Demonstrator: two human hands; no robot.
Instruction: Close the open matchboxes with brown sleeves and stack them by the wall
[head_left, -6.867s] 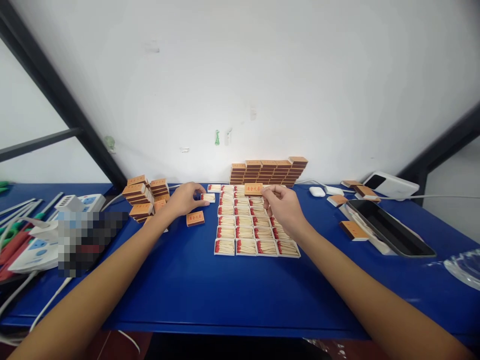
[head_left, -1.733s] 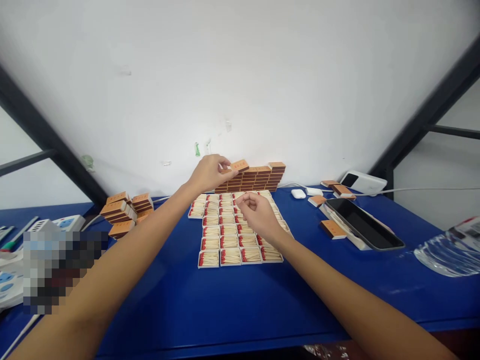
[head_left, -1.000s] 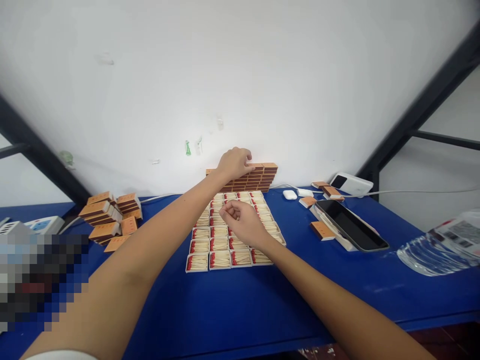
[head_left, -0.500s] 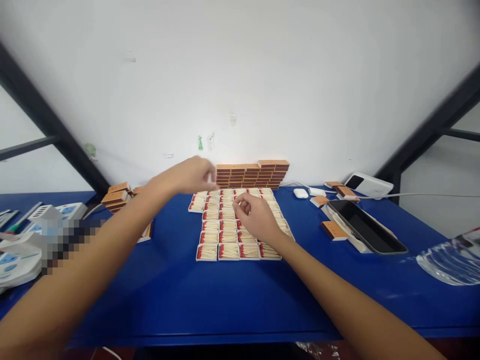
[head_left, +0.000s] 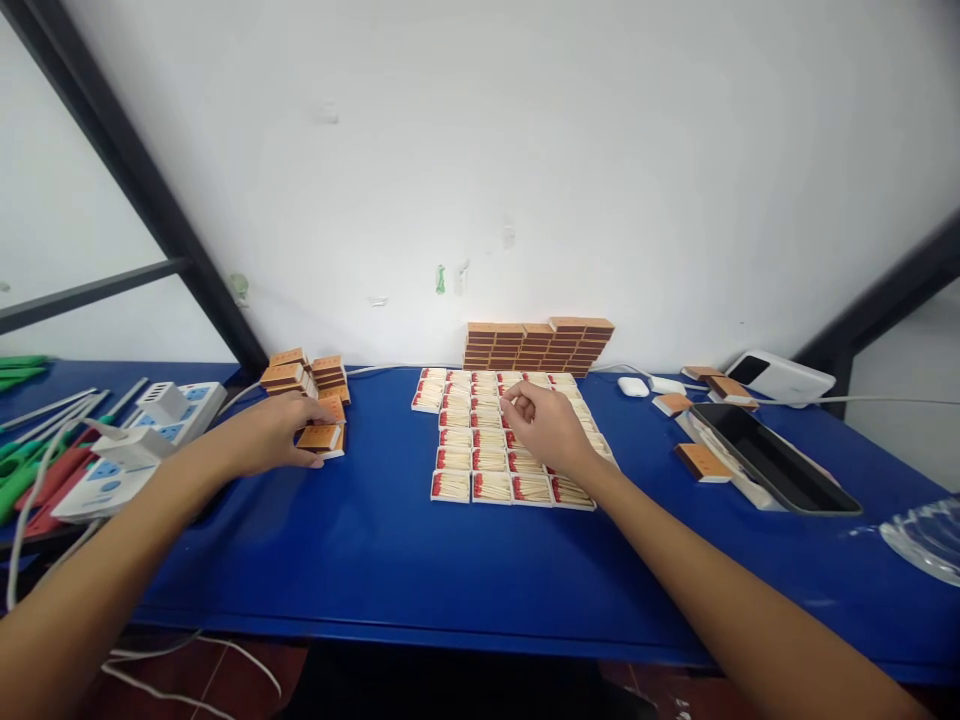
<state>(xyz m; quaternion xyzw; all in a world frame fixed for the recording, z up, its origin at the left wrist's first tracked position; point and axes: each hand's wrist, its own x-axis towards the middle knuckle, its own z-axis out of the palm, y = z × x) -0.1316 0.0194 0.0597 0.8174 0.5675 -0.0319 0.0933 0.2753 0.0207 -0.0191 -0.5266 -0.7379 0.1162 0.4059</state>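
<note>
Matchboxes [head_left: 285, 377] are piled at the left of the blue tabletop [head_left: 360, 550]. Left forearm: extended inward from the lower-left corner. Left hand [head_left: 276, 436]: back upward, thumb at the near side and fingers at the far side of a low matchbox [head_left: 319, 438] in the pile. Grip partly spread; whether it is closed on the box cannot be told. Right forearm: angled inward from the lower-right corner. Right hand [head_left: 551, 432]: over the match-filled trays [head_left: 492, 488], fingers curled, thumb and forefinger drawn together, gripping nothing visible.
</note>
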